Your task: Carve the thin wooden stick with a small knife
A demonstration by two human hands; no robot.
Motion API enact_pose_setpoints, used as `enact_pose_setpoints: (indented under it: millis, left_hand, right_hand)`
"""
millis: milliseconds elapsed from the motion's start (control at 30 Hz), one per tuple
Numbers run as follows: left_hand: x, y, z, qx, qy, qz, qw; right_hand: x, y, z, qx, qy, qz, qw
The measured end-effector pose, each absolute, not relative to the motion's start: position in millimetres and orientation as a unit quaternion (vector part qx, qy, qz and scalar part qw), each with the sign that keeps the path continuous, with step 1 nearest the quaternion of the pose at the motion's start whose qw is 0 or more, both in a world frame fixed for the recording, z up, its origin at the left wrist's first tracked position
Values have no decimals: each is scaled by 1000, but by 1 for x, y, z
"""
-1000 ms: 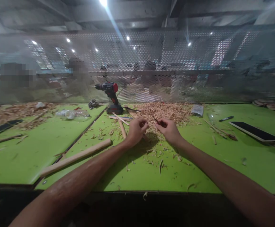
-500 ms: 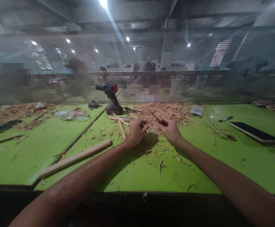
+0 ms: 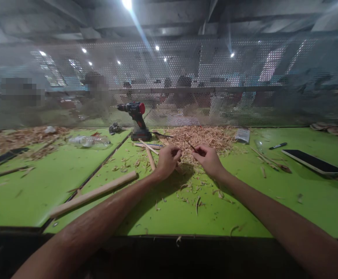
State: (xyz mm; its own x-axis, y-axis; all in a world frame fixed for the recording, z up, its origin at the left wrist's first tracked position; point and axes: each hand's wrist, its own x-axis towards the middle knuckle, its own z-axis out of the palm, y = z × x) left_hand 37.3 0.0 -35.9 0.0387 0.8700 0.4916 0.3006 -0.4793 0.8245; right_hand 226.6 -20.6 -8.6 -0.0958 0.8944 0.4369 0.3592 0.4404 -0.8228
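Note:
Above the green table [image 3: 171, 209], my left hand [image 3: 168, 159] is closed, thumb against the fingertips. Whatever it may pinch is too small to make out. Just to its right, my right hand [image 3: 208, 159] pinches a thin dark stick [image 3: 191, 145] that points up and to the left. A small gap separates the two hands. Behind them lies a heap of curled wood shavings [image 3: 206, 137]. Several wooden strips [image 3: 150, 159] lie beside my left hand, partly hidden by it.
A cordless drill [image 3: 136, 120] stands upright at the back. Left of my forearm lies a round wooden rod [image 3: 96, 193]. A plastic bottle [image 3: 89, 141] is farther left. To the right are a clear packet [image 3: 242, 136], a black marker [image 3: 278, 146] and a black-topped flat block [image 3: 314, 162]. Mesh screens the back.
Both hands stay in nearly the same place. The fingers of my left hand have shifted slightly, and the stick in my right hand has moved a little left.

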Motion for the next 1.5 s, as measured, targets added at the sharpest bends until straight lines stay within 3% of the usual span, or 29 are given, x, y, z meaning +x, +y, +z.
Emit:
enact_pose_setpoints:
  millis: [500, 767, 1033, 1500]
  left_hand:
    - [37, 7, -43, 658, 434, 542, 291]
    - [39, -1, -34, 662, 404, 539, 329]
    - [42, -9, -28, 642, 374, 508, 435]
    - [42, -13, -26, 735, 371, 480, 304]
  right_hand:
    - [234, -11, -6, -476, -648, 256, 536]
    - [232, -8, -12, -465, -614, 376, 515]
    - [231, -9, -11, -430, -606, 459, 486]
    - [235, -8, -12, -422, -563, 512, 493]
